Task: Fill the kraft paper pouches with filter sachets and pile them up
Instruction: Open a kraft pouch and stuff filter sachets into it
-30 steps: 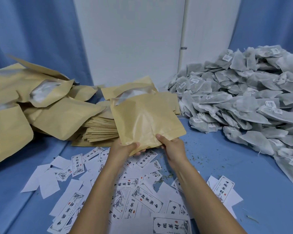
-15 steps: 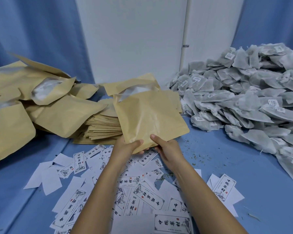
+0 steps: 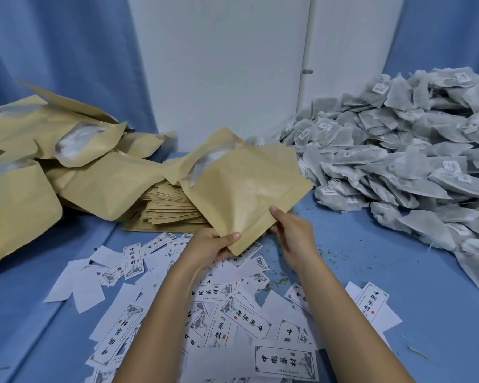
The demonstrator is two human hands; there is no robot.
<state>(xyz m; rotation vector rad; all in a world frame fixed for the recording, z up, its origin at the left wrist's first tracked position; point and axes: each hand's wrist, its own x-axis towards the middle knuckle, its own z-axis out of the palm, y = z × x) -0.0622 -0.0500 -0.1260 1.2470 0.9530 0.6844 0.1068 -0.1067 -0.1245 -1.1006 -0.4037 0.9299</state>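
While printed paper labels (image 3: 285, 360) lie scattered over the blue cloth (image 3: 385, 286) nearest the viewer, two bare forearms reach forward above them. The left hand (image 3: 208, 244) pinches the lowest corner of a kraft paper pouch (image 3: 246, 186), thumb on the front face and fingers behind. The right hand (image 3: 293, 233) is clamped on the bottom edge just beside it, thumb on top. The pouch is held off the cloth at the centre of view. Its open mouth points away and to the left, with pale lining showing inside. It looks puffed, but what is in it cannot be seen.

Compared with a second ago, little has changed. Both hands keep the same grip on the bottom end, and the pouch has turned slightly, its right corner now higher. Neither hand has gone to the sachets. That suggests this pouch is already loaded and is being settled or carried, so piling probably comes next rather than more filling.

Just behind the pouch lies a flat stack of empty pouches (image 3: 169, 208). Further back on the left spreads a loose pile of puffed pouches (image 3: 75, 167), the likely destination. On the right, well apart from the hands, a large heap of grey filter sachets (image 3: 398, 161) slopes upward. A white wall (image 3: 219, 64) closes the back.
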